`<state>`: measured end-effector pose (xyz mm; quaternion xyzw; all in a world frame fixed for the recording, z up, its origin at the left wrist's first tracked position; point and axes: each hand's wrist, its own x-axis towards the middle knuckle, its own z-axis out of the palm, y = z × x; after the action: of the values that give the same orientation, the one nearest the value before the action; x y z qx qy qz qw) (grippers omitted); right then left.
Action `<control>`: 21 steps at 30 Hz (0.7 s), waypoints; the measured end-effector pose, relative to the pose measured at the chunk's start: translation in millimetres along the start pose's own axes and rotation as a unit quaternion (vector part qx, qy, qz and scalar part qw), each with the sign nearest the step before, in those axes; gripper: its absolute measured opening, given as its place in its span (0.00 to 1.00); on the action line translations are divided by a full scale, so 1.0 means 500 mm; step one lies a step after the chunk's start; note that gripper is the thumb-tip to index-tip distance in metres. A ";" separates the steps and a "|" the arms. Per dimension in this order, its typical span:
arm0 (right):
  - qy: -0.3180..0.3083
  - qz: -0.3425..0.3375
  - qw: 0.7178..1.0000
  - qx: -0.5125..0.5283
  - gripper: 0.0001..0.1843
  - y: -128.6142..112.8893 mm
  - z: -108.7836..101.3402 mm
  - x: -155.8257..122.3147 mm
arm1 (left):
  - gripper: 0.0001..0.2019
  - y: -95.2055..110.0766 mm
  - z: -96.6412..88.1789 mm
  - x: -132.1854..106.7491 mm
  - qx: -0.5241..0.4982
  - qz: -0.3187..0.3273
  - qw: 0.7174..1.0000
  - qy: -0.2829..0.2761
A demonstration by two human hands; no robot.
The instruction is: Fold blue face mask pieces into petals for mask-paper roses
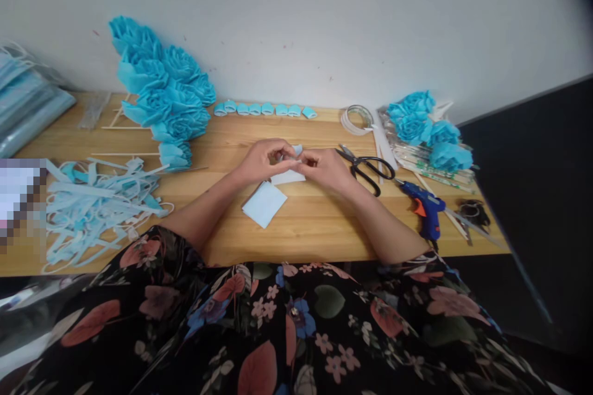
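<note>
Workpiece is a small pale-blue piece [293,152], pinched between both hands just above the wooden table [324,228], around mid-table. Left hand [262,162] comes in from the left, fingers curled tight, thumb and fingertips closed on the piece's left side. Right hand [325,168] mirrors it: curled, fingertips closed on the right side. Fingertips of the two hands nearly meet, and the piece sits in the gap between them, mostly covered.

Directly under the hands is a white sheet [288,178], partly hidden by the right hand's fingers. Just nearer the person a pale-blue square [265,203] lies flat on the table, one corner at the white sheet. Touching or overlapping, can't tell.

Black scissors [367,170] lie just beside the right hand, blue glue gun [427,207] further right, well apart. Row of folded blue bits [264,109] runs along the wall behind the hands.

Hard to read: the piece's shape and fold state — only a sliver shows between the fingers. Whether it touches the white sheet below is unclear too. Pixelated patch [21,197] at the left edge covers part of the strip pile [97,210]. Bagged stack [28,105] at far left is cut off by the frame — contents not readable.
</note>
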<state>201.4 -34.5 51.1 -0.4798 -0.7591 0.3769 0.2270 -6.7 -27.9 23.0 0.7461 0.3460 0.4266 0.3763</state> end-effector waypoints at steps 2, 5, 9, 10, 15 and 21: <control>0.022 0.003 0.999 0.026 0.20 0.003 -0.003 0.004 | 0.13 -0.001 0.005 0.002 -0.007 -0.020 0.999 0.031; 0.035 -0.007 0.996 0.078 0.17 0.008 -0.002 0.010 | 0.14 -0.009 0.007 0.005 -0.053 -0.051 0.993 0.091; 0.055 0.030 0.981 0.185 0.18 0.018 0.004 0.017 | 0.18 -0.026 0.003 0.008 -0.120 -0.088 0.979 0.140; 0.075 0.046 0.972 0.216 0.18 0.020 0.005 0.019 | 0.19 -0.030 0.002 0.008 -0.122 -0.091 0.978 0.144; 0.128 0.078 0.941 0.302 0.21 0.021 -0.001 0.023 | 0.22 -0.042 -0.001 0.009 -0.118 -0.088 0.980 0.132; 0.101 0.080 0.919 0.373 0.23 0.022 -0.026 0.027 | 0.10 -0.044 -0.002 0.006 -0.072 -0.099 0.987 0.104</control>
<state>210.7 -15.0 50.2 -0.4546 -0.4956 0.5994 0.4340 -10.7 -14.5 5.4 0.6310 0.4236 0.4861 0.4314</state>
